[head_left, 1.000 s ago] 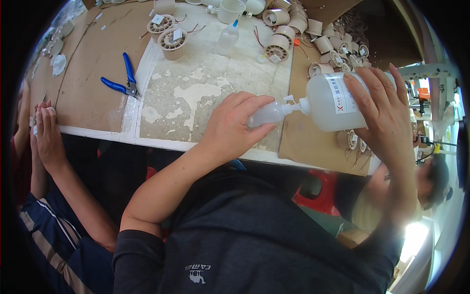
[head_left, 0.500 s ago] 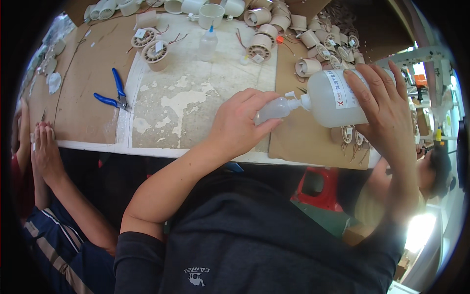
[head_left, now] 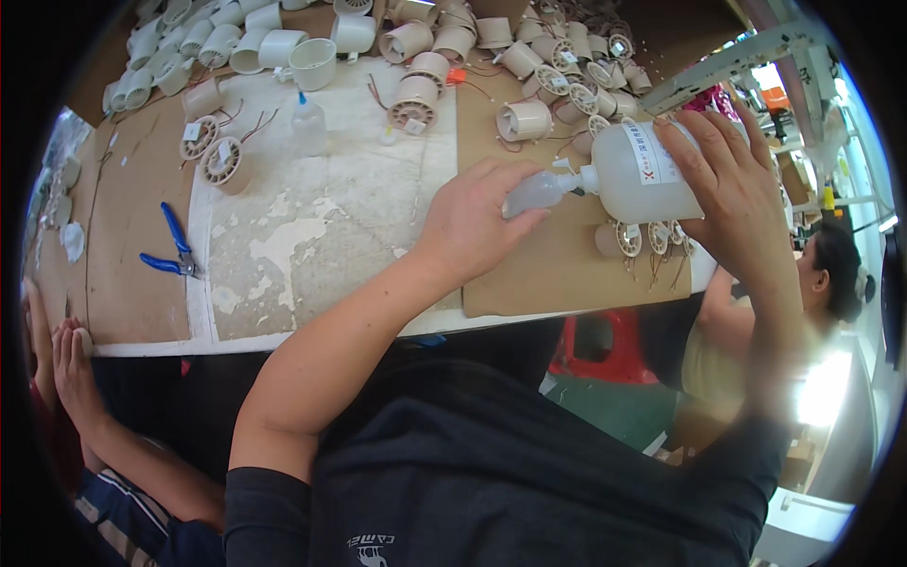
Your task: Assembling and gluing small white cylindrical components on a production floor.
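Observation:
My left hand (head_left: 480,219) is closed round a small translucent squeeze bottle (head_left: 535,194), tipped on its side above the table with its mouth to the right. In my right hand (head_left: 727,165) is a large translucent plastic bottle (head_left: 628,203) with a white label, held tilted over sideways. Its narrow spout, with a small white flip cap (head_left: 561,163), meets the mouth of the small bottle; whether they touch is hard to tell. A second small dropper bottle (head_left: 308,128) with a blue tip stands farther back on the table.
Blue-handled pliers (head_left: 175,248) lie at the left. Cream motor housings (head_left: 524,121) with wires are heaped at the back right, white cups (head_left: 312,64) at the back left. Cardboard (head_left: 567,274) covers the table's right part. Co-workers sit on both sides; one's hand (head_left: 76,373) rests at the left table edge.
My view has turned, so the table things sit farther left in it. Both bottles stay mouth to mouth in my hands, the large one tilted much as before.

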### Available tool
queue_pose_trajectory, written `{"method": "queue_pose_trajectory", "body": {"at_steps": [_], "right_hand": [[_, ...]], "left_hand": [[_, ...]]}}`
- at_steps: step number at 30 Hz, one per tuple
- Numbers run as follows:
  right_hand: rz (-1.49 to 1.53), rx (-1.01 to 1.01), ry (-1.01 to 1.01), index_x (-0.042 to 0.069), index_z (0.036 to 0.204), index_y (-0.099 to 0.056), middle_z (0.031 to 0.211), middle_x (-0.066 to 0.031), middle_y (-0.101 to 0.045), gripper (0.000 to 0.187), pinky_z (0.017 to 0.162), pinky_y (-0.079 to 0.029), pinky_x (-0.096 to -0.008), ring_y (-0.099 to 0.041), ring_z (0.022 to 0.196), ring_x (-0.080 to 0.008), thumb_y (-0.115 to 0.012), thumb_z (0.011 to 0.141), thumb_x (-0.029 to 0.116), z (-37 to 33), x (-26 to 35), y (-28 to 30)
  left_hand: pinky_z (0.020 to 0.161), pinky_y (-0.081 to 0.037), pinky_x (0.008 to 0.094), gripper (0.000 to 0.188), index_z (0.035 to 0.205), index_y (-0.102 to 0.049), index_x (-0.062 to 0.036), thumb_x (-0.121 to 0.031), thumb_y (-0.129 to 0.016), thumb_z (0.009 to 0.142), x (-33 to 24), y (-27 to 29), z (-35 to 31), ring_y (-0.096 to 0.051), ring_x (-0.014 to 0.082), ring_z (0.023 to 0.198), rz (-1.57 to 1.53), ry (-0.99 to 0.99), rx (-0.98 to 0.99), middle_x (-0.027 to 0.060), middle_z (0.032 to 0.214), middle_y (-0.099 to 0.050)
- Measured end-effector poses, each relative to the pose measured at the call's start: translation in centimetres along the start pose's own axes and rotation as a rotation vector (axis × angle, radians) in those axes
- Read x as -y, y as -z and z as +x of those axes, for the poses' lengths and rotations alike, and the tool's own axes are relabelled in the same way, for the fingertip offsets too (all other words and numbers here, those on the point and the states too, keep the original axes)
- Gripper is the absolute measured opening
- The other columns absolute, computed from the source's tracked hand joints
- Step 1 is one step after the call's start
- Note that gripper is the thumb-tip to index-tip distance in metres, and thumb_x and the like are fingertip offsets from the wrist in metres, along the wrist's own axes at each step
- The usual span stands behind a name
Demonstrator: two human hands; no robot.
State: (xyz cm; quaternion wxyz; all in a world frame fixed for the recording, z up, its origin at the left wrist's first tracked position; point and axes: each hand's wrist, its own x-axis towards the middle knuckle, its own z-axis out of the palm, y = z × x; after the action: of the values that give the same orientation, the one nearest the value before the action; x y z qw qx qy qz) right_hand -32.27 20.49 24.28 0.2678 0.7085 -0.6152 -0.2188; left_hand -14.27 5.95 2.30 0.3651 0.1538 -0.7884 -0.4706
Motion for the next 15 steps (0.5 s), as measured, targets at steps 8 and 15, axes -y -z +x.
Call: {"method": "queue_pose_trajectory", "body": {"at_steps": [8, 15], "right_hand": [[0.014, 0.063, -0.004, 0.017, 0.147, -0.053, 0.139, -0.0093, -0.061, 0.097, 0.127, -0.03, -0.0535, -0.056, 0.132, -0.0319, -0.09, 0.058, 0.009, -0.5, -0.1, -1.2], [0.012, 0.063, 0.01, 0.018, 0.148, -0.052, 0.139, -0.0092, -0.061, 0.098, 0.127, -0.03, -0.0534, -0.057, 0.132, -0.0315, -0.09, 0.057, 0.008, -0.1, -0.1, -1.6]], "left_hand": [[0.08, -0.059, 0.0378, 0.048, 0.129, -0.069, -0.0089, -0.022, -0.085, 0.086, 1.3, -1.5, 0.0, -0.072, 0.0307, 0.098, 0.016, 0.001, 0.061, 0.0123, 0.116, -0.071], [0.089, -0.056, 0.0452, 0.045, 0.124, -0.069, -0.0077, -0.022, -0.082, 0.084, 1.4, -1.3, -0.1, -0.069, 0.0371, 0.105, -0.024, 0.046, 0.065, 0.0133, 0.116, -0.071]]}}
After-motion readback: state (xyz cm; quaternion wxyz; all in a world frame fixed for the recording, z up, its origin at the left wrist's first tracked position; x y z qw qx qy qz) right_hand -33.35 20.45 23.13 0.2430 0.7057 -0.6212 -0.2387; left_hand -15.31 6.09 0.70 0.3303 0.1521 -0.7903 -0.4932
